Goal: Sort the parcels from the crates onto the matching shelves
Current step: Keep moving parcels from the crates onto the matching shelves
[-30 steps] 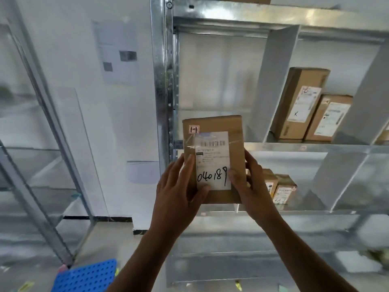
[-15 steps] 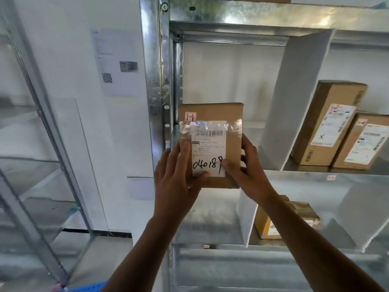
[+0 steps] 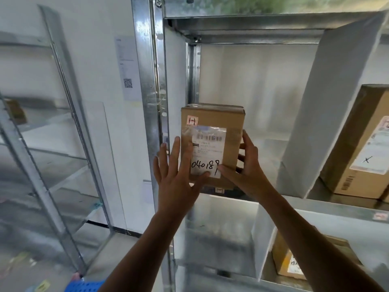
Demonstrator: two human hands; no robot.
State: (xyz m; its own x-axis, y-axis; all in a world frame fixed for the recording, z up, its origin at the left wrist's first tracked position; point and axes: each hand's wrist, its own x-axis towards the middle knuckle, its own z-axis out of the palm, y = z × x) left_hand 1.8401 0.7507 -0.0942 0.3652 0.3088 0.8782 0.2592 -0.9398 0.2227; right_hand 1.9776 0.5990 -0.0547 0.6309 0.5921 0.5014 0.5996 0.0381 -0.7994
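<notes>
Up and to the left of your left hand (image 3: pixel 174 182), a paper notice (image 3: pixel 127 68) hangs on the white wall (image 3: pixel 94 49). A square code (image 3: pixel 128 83) is printed near its lower end, and its text is too small to read. Level with the hand and further left, a clear panel (image 3: pixel 113 175) stands against the wall. A smaller pale sheet (image 3: pixel 147 190) sits on the wall just left of the hand. Well below the hand, a black strip (image 3: pixel 117 228) runs along the foot of the wall above the grey floor (image 3: pixel 130 253). A yellow scrap (image 3: pixel 43 285) lies far down to the left.
</notes>
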